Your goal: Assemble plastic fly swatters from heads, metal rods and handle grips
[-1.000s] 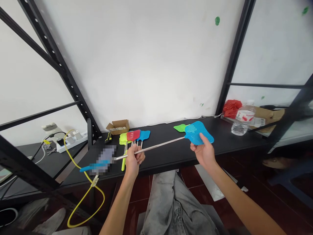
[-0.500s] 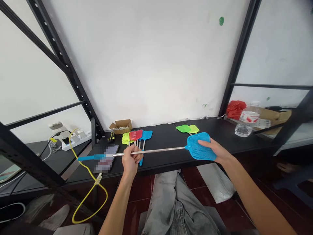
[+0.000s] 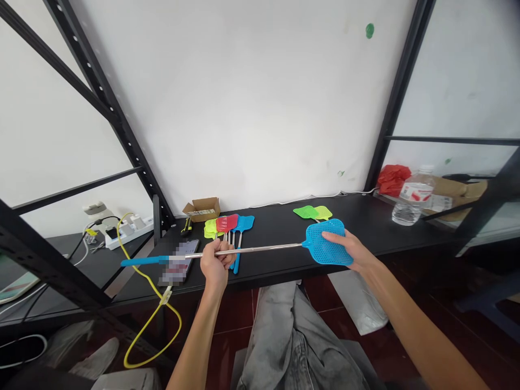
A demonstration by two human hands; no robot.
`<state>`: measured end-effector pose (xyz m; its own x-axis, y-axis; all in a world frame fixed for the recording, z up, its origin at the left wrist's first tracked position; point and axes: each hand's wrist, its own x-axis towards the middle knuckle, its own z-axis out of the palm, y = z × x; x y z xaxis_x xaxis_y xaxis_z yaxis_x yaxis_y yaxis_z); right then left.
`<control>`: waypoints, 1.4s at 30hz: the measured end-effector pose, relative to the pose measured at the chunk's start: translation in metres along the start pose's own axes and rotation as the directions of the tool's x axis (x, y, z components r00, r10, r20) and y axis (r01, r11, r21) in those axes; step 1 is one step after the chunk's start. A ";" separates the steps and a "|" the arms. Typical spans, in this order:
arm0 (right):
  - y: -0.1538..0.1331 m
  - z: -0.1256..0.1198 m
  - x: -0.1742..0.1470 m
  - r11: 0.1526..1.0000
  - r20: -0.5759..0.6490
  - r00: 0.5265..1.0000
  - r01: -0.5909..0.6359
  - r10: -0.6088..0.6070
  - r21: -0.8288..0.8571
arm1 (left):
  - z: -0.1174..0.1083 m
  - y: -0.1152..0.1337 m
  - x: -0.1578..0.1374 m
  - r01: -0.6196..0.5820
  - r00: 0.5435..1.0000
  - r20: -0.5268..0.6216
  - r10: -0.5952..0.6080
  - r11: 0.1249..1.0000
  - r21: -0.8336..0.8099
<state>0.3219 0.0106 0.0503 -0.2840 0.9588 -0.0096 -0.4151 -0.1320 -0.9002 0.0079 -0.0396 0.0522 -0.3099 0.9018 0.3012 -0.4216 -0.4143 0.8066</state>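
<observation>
A blue fly swatter (image 3: 268,248) with a long metal rod stretches across in front of me, its blue grip pointing left. My left hand (image 3: 216,263) is closed around the rod. At the other end, my right hand (image 3: 352,248) pinches the perforated blue head, thumb on top. Behind my left hand, on the black table, lies a group of fly swatters with yellow, red (image 3: 227,222) and blue (image 3: 245,222) heads. Farther right lie a green swatter head (image 3: 306,212) and a yellow-green one (image 3: 324,213), overlapping.
A phone (image 3: 179,262), partly blurred out, lies on the table (image 3: 276,265), with a yellow cable (image 3: 177,319) hanging off the edge. At the back left are an open cardboard box (image 3: 202,210) and a power strip (image 3: 132,232). A water bottle (image 3: 413,197) and a red bag (image 3: 393,180) are on the right.
The blue swatter has shifted slightly left, and my right hand has moved left with its head. My left hand keeps its grip on the rod. The view has tilted slightly.
</observation>
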 end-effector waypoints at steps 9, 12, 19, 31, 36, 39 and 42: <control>0.004 0.001 0.000 1.000 0.022 1.000 -0.002 0.001 0.009 | -0.001 0.001 -0.001 0.025 1.000 -0.010 -0.025 1.000 -0.002; 0.005 0.000 0.000 1.000 0.020 1.000 0.006 -0.006 0.008 | -0.003 0.002 0.000 0.018 1.000 -0.005 -0.018 1.000 -0.004; 0.023 0.029 -0.005 1.000 0.066 0.998 -0.005 0.005 0.010 | 0.015 -0.020 -0.007 0.068 0.995 0.073 -0.067 0.998 -0.007; 0.024 0.029 -0.008 1.000 0.158 0.987 -0.003 0.005 -0.010 | 0.018 -0.028 -0.011 0.064 0.971 0.204 -0.122 0.961 0.271; 0.009 0.008 -0.002 0.999 0.088 0.996 0.022 -0.019 -0.032 | 0.010 -0.013 -0.002 0.051 0.997 0.054 -0.057 0.992 0.114; 0.001 -0.001 -0.001 0.999 0.051 0.998 0.023 -0.021 -0.033 | -0.006 0.005 0.004 -0.015 0.998 -0.062 0.016 1.000 0.015; -0.002 -0.002 -0.003 0.999 0.045 0.999 0.010 -0.008 -0.032 | -0.017 0.017 0.008 -0.066 0.993 -0.101 0.067 0.998 0.010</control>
<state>0.3249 0.0088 0.0516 -0.3194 0.9475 0.0176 -0.3899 -0.1145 -0.9137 -0.0162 -0.0421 0.0599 -0.4220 0.8550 0.3015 -0.3918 -0.4719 0.7898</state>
